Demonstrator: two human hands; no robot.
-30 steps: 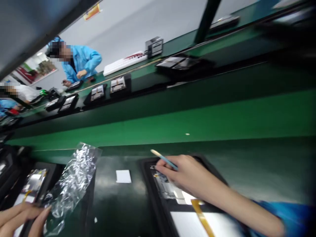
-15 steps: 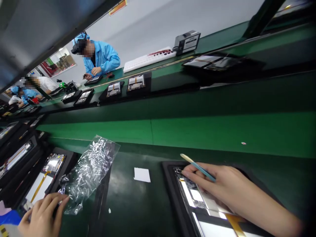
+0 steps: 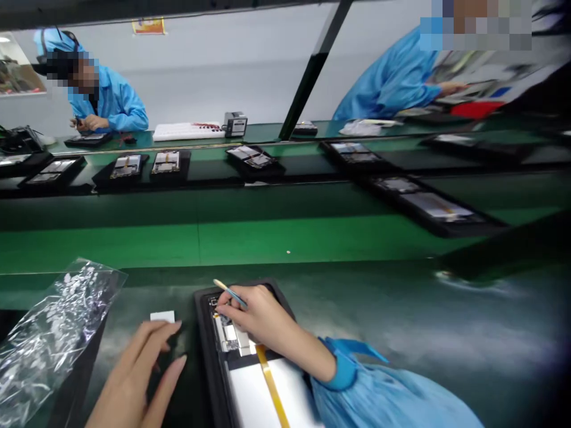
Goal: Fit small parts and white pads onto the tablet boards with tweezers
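Note:
An opened tablet (image 3: 250, 380) in a black tray lies in front of me, showing a circuit board, a white battery and an orange flex cable (image 3: 271, 386). My right hand (image 3: 263, 318) rests on its top end, fingers closed round a thin blue tool (image 3: 229, 292) with a pale tip. My left hand (image 3: 138, 371) hovers flat just left of the tray, fingers stretched out and holding nothing, close to a small white paper square (image 3: 162, 316).
A crumpled clear plastic bag (image 3: 49, 333) lies at the left over a dark tray. A green conveyor belt (image 3: 312, 238) runs across, carrying several trays with tablets (image 3: 165, 161). Two people in blue coats work at the far side.
My view swung right and levelled. My left hand left the plastic bag and moved right, beside the tablet tray. My right hand stays on the tablet's top end with the tool.

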